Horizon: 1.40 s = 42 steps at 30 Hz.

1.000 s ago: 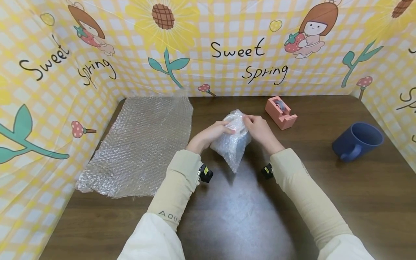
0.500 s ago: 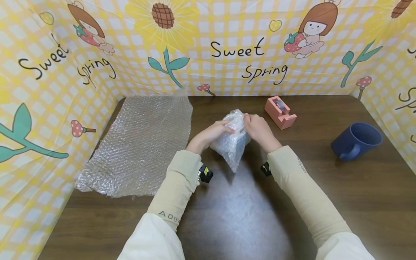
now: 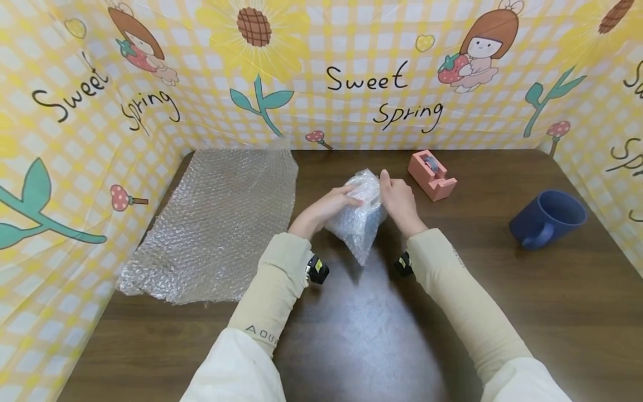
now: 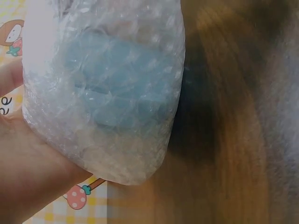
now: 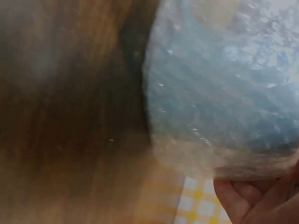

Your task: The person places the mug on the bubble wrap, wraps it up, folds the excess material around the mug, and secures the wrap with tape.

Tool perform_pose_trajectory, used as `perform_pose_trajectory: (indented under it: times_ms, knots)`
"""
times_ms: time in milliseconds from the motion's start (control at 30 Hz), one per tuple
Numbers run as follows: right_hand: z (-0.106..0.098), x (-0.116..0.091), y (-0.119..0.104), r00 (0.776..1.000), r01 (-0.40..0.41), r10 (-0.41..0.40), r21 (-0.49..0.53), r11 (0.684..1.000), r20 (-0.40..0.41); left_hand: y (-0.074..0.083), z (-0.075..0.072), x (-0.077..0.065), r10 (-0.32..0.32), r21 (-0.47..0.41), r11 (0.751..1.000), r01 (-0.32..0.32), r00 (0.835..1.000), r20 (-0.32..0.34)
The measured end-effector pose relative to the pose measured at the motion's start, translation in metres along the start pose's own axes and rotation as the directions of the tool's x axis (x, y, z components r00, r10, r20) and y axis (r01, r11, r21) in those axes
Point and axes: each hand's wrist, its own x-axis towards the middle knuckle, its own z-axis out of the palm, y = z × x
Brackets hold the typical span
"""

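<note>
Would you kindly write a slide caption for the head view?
Left hand gripping a bubble-wrapped bundle, right hand at its edge, between a bubble-wrap sheet and a pink tape dispenser.

Fingers [image 5: 230, 198] touch the bluish bubble-wrapped bundle [image 5: 219, 93] at lower right — brown wood [image 5: 70, 126] left, checked cloth [image 5: 198, 198] below.

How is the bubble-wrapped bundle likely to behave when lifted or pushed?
The bubble-wrapped bundle probably gives softly outside but feels firmer within, since a blue shape shows through. It may be slippery, given the shiny glints on it. Its pointed corner will likely flop if pushed, as it looks thin and tapers outward.
</note>
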Motion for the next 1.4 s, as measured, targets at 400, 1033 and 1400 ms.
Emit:
perform_pose_trajectory:
  times_ms: [400, 1033, 1400]
  knots:
    - [-0.003, -0.013, 0.01, 0.995, 0.034, -0.053, 0.235, 0.971, 0.079, -0.013, -0.004, -0.003, 0.07, -0.082, 0.994, -0.076, 0.995, -0.069]
    - [-0.003, -0.062, 0.002, 0.974, -0.159, 0.072, 0.428, 0.889, 0.213, -0.015, -0.002, -0.008, 0.085, 0.022, 0.996, -0.082, 0.98, -0.181]
    - [0.011, -0.068, -0.006, 0.977, -0.083, -0.042, 0.557, 0.826, 0.209, -0.02, 0.006, -0.009, 0.08, 0.035, 0.997, -0.074, 0.96, -0.27]
